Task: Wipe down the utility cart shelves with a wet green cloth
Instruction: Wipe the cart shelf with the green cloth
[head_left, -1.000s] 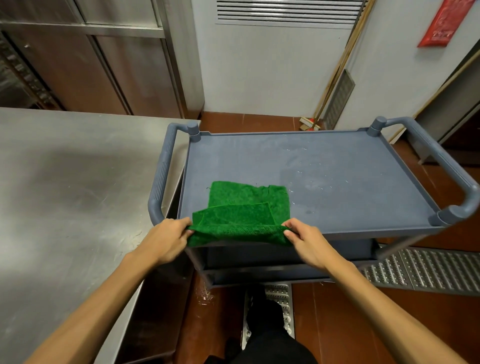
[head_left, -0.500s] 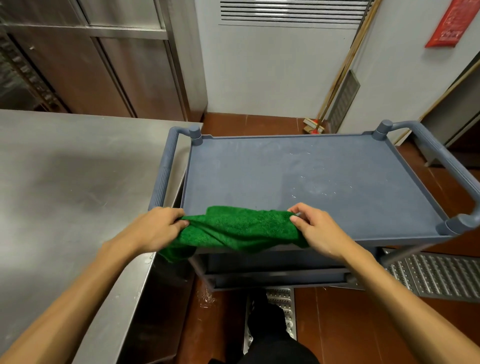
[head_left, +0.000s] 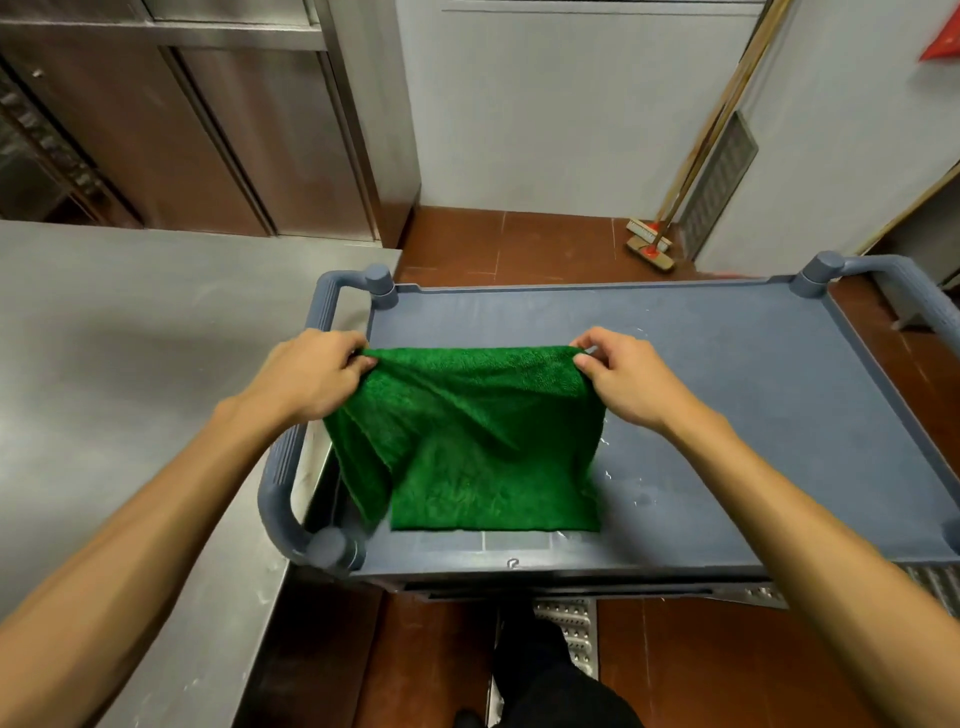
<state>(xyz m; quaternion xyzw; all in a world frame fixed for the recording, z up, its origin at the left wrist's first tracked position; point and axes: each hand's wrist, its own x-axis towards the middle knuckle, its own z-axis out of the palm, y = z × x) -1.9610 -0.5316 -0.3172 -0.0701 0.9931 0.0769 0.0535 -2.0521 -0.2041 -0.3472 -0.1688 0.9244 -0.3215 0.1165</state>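
The green cloth (head_left: 467, 441) hangs spread out above the left half of the blue-grey utility cart's top shelf (head_left: 727, 415). My left hand (head_left: 311, 374) pinches its upper left corner and my right hand (head_left: 623, 379) pinches its upper right corner, holding the top edge taut. The cloth's lower edge reaches down near the shelf's front rim; whether it touches the shelf I cannot tell. Small water drops glisten on the shelf just right of the cloth. Lower shelves are mostly hidden under the top one.
A stainless steel table (head_left: 130, 389) stands against the cart's left handle (head_left: 280, 467). The right handle (head_left: 883, 280) is at the far right. Brooms (head_left: 654, 244) lean on the back wall. A metal floor grate (head_left: 571, 634) lies under the cart by my foot.
Both hands have lifted the cloth from the shelf's front edge and moved forward over the shelf. The cloth, earlier folded and bunched, now hangs open between them.
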